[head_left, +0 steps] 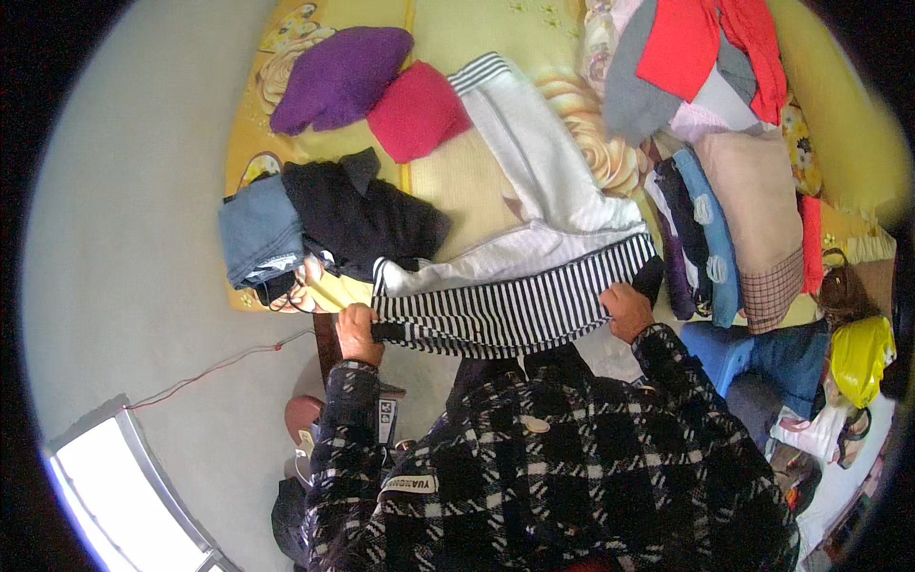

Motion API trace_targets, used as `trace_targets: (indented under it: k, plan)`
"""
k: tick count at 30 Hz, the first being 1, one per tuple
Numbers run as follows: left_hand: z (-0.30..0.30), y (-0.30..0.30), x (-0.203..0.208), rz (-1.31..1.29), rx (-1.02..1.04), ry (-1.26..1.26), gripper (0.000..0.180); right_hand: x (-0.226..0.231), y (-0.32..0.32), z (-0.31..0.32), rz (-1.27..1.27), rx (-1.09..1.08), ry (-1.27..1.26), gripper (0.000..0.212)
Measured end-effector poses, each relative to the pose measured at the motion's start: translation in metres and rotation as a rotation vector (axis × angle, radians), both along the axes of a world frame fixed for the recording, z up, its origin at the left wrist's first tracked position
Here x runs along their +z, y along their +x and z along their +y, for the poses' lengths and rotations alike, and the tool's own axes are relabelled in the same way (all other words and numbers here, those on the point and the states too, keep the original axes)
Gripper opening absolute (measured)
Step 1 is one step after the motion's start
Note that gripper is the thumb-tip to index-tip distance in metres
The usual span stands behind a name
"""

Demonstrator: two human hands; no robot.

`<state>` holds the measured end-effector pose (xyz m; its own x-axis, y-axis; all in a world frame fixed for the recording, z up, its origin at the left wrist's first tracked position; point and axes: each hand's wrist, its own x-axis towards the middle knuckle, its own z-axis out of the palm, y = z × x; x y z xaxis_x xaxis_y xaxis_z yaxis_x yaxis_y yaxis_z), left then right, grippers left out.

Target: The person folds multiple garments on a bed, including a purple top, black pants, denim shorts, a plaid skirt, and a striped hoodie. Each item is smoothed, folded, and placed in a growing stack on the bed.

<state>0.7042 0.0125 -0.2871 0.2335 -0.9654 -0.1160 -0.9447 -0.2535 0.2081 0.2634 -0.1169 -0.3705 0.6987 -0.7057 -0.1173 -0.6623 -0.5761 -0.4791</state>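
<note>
Two hands hold one garment at the centre of the frame, just beyond the near edge of the bed (515,24). The left hand (357,334) grips one end and the right hand (627,312) the other, fingers closed on the cloth. The striped garment (515,300) has a ribbed-looking black-and-white band stretched between them, sagging slightly; soft white cloth runs from it toward the upper centre, ending in one striped cuff. Upper left lie two plump, fuzzy bundles: one purple bundle (343,78), one crimson bundle (419,112). Below them sit one folded piece of blue denim (259,234) and one crumpled black garment (367,210). At the right lies one smooth beige garment (748,191) with a checked hem; lower right, one shiny yellow bag (861,357).
</note>
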Motion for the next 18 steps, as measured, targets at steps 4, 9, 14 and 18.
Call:
trace_targets:
  k: [4, 9, 14, 18]
  plan:
    - [-0.051, 0.022, 0.048, -0.044, -0.156, -0.442, 0.031, 0.056, 0.012, -0.034, -0.114, -0.129, -0.016, 0.04]
    - [-0.131, 0.045, 0.127, 0.04, -0.204, -0.627, 0.033, 0.135, 0.019, -0.11, -0.324, -0.277, -0.063, 0.043]
    - [-0.166, 0.047, 0.186, 0.094, -0.102, -0.794, 0.031, 0.216, 0.03, -0.167, -0.465, -0.36, -0.018, 0.041]
    - [-0.153, 0.05, 0.205, 0.149, -0.153, -1.064, 0.027, 0.272, 0.019, -0.145, -0.412, -0.195, -0.452, 0.046]
